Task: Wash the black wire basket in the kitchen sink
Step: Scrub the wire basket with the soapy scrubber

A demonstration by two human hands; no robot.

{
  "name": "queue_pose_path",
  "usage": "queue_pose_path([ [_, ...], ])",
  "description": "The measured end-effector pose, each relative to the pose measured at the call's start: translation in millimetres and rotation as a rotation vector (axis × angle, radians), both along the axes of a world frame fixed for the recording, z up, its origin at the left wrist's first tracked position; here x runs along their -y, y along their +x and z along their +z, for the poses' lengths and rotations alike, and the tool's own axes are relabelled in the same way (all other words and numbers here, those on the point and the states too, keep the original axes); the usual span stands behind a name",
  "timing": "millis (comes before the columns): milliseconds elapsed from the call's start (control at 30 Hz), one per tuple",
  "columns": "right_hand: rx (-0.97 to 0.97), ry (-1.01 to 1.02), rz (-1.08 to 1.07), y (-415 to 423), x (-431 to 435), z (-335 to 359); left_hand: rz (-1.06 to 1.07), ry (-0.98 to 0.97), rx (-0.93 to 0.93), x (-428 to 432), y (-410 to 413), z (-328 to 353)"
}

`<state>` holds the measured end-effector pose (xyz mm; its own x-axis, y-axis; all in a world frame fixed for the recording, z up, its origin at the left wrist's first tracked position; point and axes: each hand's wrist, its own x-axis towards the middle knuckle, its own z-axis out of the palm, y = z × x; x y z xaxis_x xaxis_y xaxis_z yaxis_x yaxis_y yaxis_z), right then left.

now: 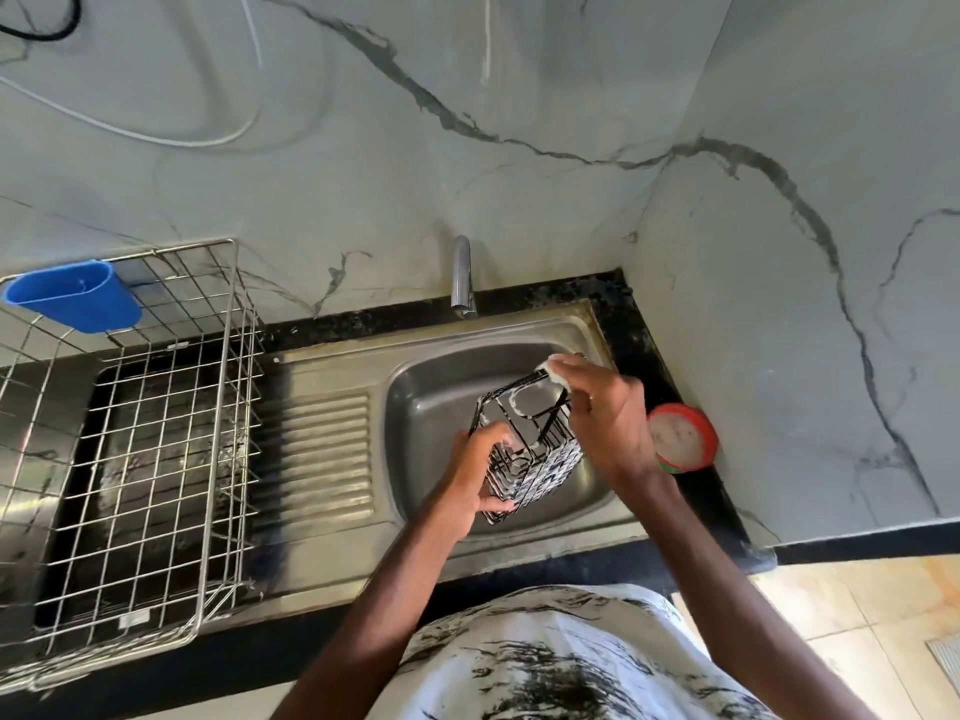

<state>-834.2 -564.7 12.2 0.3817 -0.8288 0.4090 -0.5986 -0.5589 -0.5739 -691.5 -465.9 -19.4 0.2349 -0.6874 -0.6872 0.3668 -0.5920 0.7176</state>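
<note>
Fingers (498, 504) of left hand (475, 478) curl round black wire basket (524, 449), tilting it above sink (431, 402) so suds drain. Right hand (605, 407) pinches soapy sponge (555, 374) against far rim, scrubbing.

— Any wording legible at the sink (431, 407)?
— None. A small tag (132, 622) on the wire dish rack (234, 433) is too blurred to read, as is the red tub (683, 436) lid.
</note>
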Motion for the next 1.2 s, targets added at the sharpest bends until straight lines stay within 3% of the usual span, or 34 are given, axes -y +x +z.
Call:
queue_pose_path([
  [100,0.024,-0.006,0.047,1,-2,3,0.004,-0.01,0.004,1,-1,0],
  [300,-0.036,0.116,-0.098,-17,25,0,-0.023,-0.028,0.049,-2,-3,6],
  [533,0.017,0.075,0.075,5,-10,18,-0.013,0.056,0.042,2,-3,2],
  [700,-0.048,0.059,0.278,23,-40,20,0.071,0.068,0.03,2,-1,2],
  [833,-0.107,0.033,0.314,17,-42,15,0.143,0.091,0.013,1,5,-6],
  [967,-0.16,-0.062,0.295,7,-50,7,0.189,0.097,0.011,1,10,-9],
  [1200,-0.073,0.028,0.182,1,-41,3,0.131,0.047,0.021,3,8,-7],
])
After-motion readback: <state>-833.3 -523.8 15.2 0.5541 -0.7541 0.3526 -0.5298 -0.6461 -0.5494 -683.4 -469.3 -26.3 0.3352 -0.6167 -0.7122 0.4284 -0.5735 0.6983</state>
